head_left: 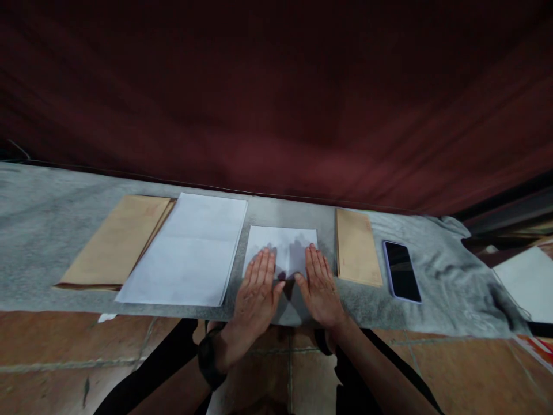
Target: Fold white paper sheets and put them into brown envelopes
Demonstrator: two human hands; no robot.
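Nearest, no grip is closed: the left hand (256, 295) at seven o'clock and the right hand (320, 291) at five are laid flat, fingers straight, on one small white paper (283, 252) at the centre of the grey-covered counter (34, 230). A fold seems to have been made and to be getting smoothed; the larger white sheets (185, 253), one pile at nine o'clock, appear not yet folded down. Two brown piles are seen: large envelopes (114, 242) farther toward nine, small envelopes (358, 248) at three. Layers cannot be counted. Beyond these, one phone (401, 270) is seen, also toward three.
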